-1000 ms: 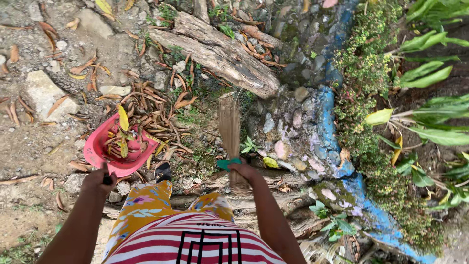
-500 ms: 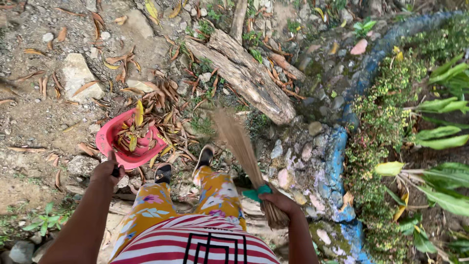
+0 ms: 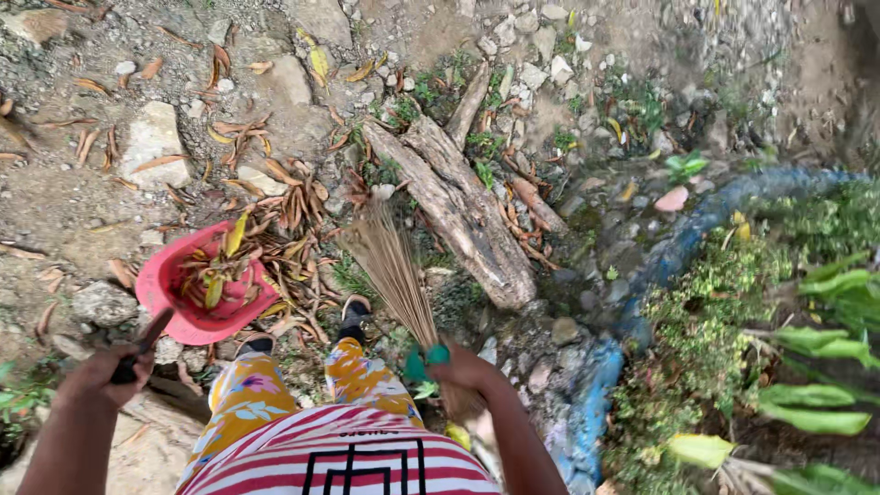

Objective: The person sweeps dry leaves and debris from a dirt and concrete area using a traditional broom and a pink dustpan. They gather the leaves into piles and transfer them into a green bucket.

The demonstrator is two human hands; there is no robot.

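My left hand (image 3: 110, 376) grips the dark handle of a red dustpan (image 3: 174, 312) that rests on the ground, filled with dry brown and yellow leaves. My right hand (image 3: 463, 371) holds a straw broom (image 3: 390, 266) by its green-bound neck, the bristles fanned out toward a pile of dry leaves (image 3: 289, 220) beside the pan. My feet in sandals (image 3: 353, 316) and yellow flowered trousers show below, with a red-and-white striped shirt at the bottom edge.
A weathered log (image 3: 458, 206) lies diagonally just beyond the broom. Rocks (image 3: 151, 142) and scattered leaves cover the dirt at left. A blue-painted stone border (image 3: 678, 243) curves at right, with green plants (image 3: 816, 302) behind it.
The broom has swung left, its bristles now close to the leaf pile by the dustpan. The view has shifted, so the log and border sit further right.
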